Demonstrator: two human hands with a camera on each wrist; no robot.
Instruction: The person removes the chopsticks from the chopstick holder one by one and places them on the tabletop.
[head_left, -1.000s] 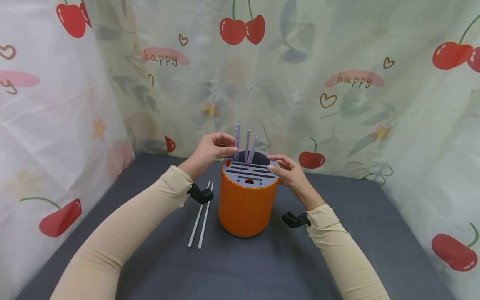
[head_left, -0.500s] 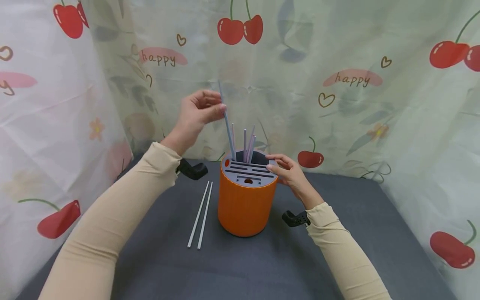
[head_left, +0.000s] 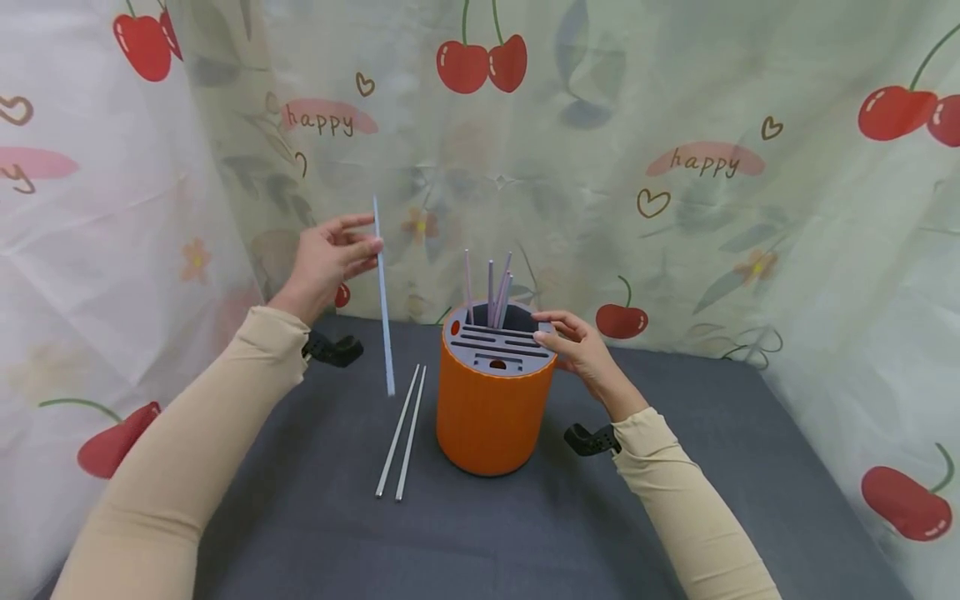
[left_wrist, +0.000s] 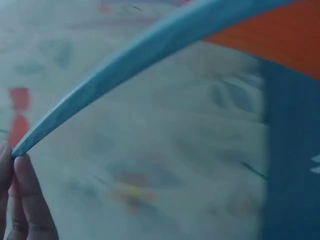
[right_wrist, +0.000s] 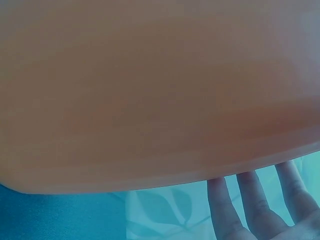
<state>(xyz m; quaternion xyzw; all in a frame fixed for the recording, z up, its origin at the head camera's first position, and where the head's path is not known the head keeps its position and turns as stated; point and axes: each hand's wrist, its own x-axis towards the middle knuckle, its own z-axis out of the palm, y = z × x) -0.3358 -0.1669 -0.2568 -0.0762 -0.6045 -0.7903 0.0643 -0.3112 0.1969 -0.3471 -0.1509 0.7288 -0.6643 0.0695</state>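
Observation:
In the head view my left hand (head_left: pixel 330 258) pinches a pale metal chopstick (head_left: pixel 386 333) near its upper end. It hangs almost upright, left of the orange knife holder (head_left: pixel 491 425). In the left wrist view the fingertips (left_wrist: pixel 25 162) meet on the end of the chopstick (left_wrist: pixel 105 75). My right hand (head_left: pixel 581 350) holds the knife holder's right rim, thumb and index finger at its top edge. In the right wrist view several fingers (right_wrist: pixel 220 200) reach the holder's side (right_wrist: pixel 140 110), their tips partly hidden. Several chopsticks (head_left: pixel 491 292) stand in the holder's rear opening.
Two silver chopsticks (head_left: pixel 408 442) lie side by side on the dark grey tabletop (head_left: pixel 330 508), left of the holder. The holder's grey top (head_left: pixel 468 354) has several long slots. Cherry-printed curtains (head_left: pixel 570 200) enclose the table at the back and sides.
My left hand has drawn a chopstick up out of the holder and carried it left, lowering it a little. The right hand stays on the rim.

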